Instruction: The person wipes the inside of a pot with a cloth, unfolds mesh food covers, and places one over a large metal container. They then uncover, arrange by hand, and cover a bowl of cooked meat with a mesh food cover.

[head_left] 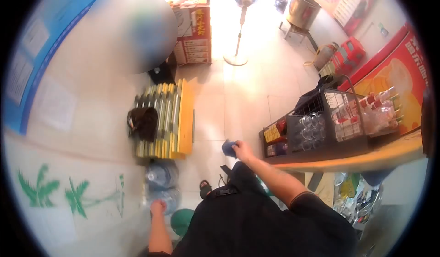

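In my right hand (243,150), out in front of me, I grip a small dark blue item (228,149) that looks like a folded cloth; its exact kind is unclear. My left hand (158,205) is low at the left with curled fingers, against a large clear water jug (170,199). Whether those fingers hold part of the jug or something else is hidden. A second clear jug (161,174) lies just beyond it. Close by the left forearm is a round green stool top (182,222).
Folded yellow-edged boards (176,119) stand at the left with a dark brown bag (144,123) on top. A counter (348,158) at the right carries a black rack (323,124) of glasses and bottles. Farther off are a fan (236,60), cartons (192,32) and a steel pot (302,11).
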The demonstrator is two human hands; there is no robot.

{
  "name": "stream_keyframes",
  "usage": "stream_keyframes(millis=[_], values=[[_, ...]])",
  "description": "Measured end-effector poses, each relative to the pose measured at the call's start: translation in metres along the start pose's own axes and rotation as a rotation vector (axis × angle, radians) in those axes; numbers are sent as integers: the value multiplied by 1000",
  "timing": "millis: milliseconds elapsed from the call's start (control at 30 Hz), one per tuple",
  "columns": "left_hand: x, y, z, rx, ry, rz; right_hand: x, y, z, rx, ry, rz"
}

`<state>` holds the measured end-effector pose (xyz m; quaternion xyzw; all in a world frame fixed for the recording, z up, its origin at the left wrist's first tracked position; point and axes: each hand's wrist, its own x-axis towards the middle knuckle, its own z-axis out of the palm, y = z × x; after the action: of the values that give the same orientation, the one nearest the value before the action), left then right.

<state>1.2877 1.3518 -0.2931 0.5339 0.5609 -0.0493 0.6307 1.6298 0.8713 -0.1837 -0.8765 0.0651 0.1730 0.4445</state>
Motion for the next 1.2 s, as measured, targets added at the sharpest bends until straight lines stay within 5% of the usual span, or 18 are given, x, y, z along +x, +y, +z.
stream_keyframes(millis=[167,267,300,400,767,867,900,933,967,1000,1033,1100,1133,1200], values=[[73,180,70,40,79,229,150,29,-27,-133,161,86],[143,189,106,725,-83,668,220,23,-70,-42,76,233],[99,204,153,371,42,268,247,34,-80,-135,74,294],[76,212,256,629,-203,67,322,35,-141,-185,119,388],[189,371,611,983,-421,-37,559,22,-374,148,539,243],[279,457,737,1160,-523,120,607,3,-445,242,635,318],[296,508,798,1732,-663,579,617,3,-462,235,643,332],[281,558,867,1215,-493,228,625,10,-478,263,729,344],[314,581,927,1198,-526,396,646,10,-503,292,821,335],[334,613,995,1394,-561,778,653,-15,-534,191,818,392],[277,680,1071,1261,-506,596,668,-20,-557,266,839,361],[228,761,1196,1253,-552,857,699,-10,-594,320,935,317],[220,782,1253,1025,-688,719,715,-4,-609,291,1009,301],[170,829,1357,965,-850,769,754,7,-644,332,1019,315]])
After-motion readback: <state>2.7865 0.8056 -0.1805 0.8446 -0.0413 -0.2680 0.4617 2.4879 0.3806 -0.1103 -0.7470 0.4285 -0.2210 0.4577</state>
